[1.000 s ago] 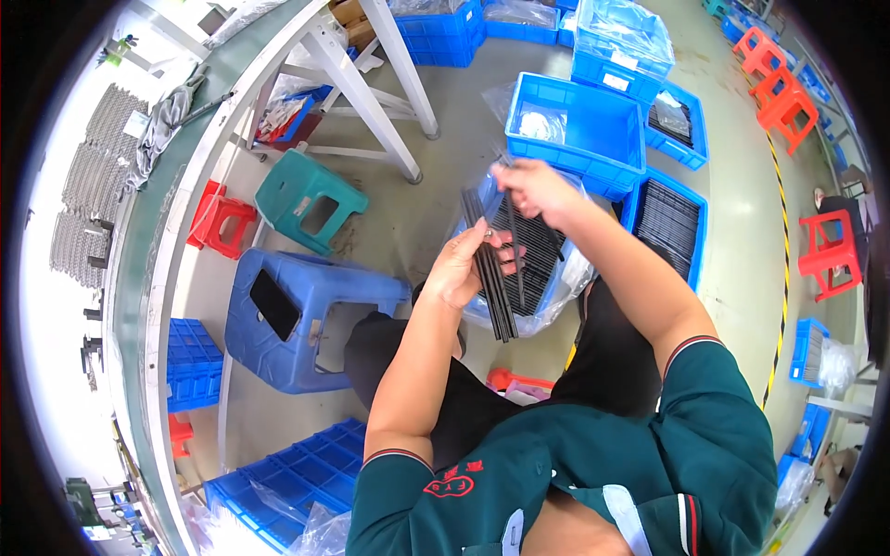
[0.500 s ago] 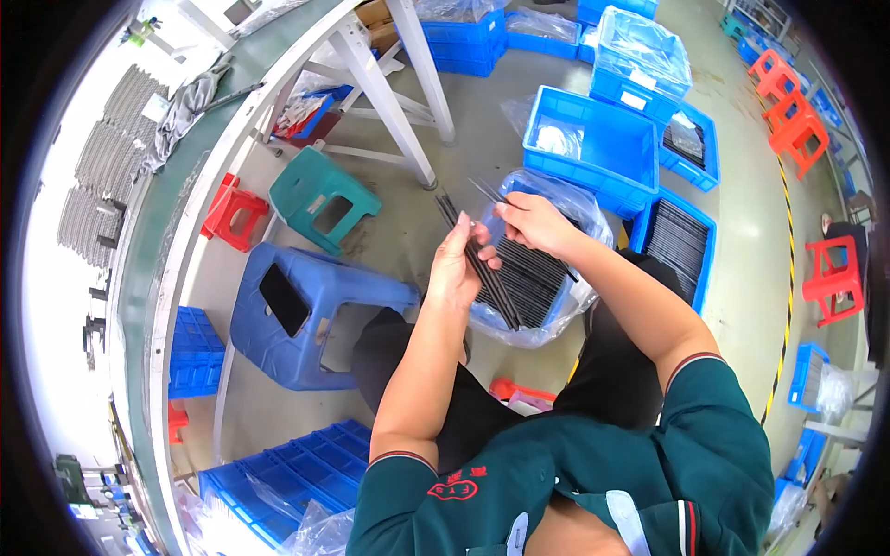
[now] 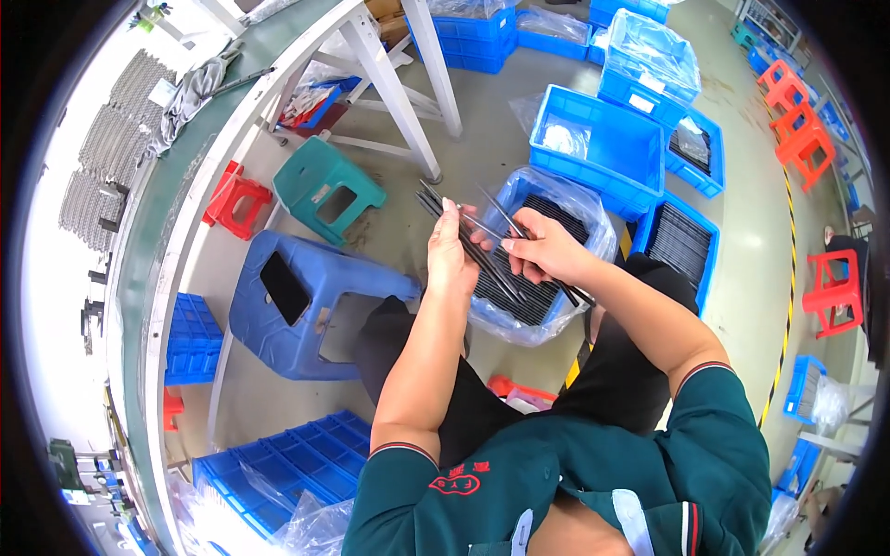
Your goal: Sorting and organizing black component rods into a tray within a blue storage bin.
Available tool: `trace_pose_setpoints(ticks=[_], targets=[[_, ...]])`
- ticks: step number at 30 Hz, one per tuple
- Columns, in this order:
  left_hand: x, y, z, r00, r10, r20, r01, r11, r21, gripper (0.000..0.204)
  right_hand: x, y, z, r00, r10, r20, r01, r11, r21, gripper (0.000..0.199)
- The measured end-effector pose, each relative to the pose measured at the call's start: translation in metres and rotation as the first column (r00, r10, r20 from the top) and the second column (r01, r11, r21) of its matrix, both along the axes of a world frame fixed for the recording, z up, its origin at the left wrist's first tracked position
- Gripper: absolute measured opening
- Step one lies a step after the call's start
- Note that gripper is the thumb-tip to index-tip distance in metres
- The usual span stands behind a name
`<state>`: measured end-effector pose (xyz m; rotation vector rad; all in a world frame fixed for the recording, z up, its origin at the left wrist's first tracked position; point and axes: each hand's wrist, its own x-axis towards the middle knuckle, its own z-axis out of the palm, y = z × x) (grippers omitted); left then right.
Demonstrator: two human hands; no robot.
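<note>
Left hand (image 3: 451, 255) clamps a bundle of thin dark strips (image 3: 464, 243) just above centre frame, fingers closed round it, thumb side to camera. Right hand (image 3: 542, 248) pinches a few more strips (image 3: 505, 221) between thumb and fingers; those cross the bundle at an angle

Risks, as I read it:
- bundle is fanned at its upper-left end, not squared up; a loose grip could let single strips slide out and drop to the floor
- crossed strips may snag on each other when pulled apart, bending one
- both hands sit directly over the bagged bin (image 3: 547, 255), so a drop there likely lands back in it; a drop toward the left hits bare floor near the blue stool (image 3: 306, 306)

Containers:
- centre: blue bin lined with clear plastic bag, stacked with the same dark strips
- right of it: blue bin (image 3: 681, 246) with dark flat stacks
- upper centre-right: larger blue bin (image 3: 607, 148), a small clear bag inside, mostly bare
- top right: bin (image 3: 649, 60) covered in clear plastic, contents can't tell
- lower left: blue bins (image 3: 278, 468), contents not readable
</note>
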<state>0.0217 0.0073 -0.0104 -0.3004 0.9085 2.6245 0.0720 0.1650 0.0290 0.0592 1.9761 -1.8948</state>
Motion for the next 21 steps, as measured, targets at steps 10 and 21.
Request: trace_pose_setpoints(ticks=[10, 21], targets=[[0.012, 0.025, -0.005, 0.966, -0.132, -0.220, 0.067, 0.957, -0.281, 0.030, -0.012, -0.005, -0.009, 0.992, -0.118, 0.043, 0.124, 0.972, -0.200, 0.014], [0.003, 0.022, -0.016, 1.000, 0.003, -0.002, -0.003, 0.964, -0.265, 0.027, -0.036, 0.018, -0.016, 0.990, -0.126, 0.066, 0.131, 0.988, -0.082, 0.018]])
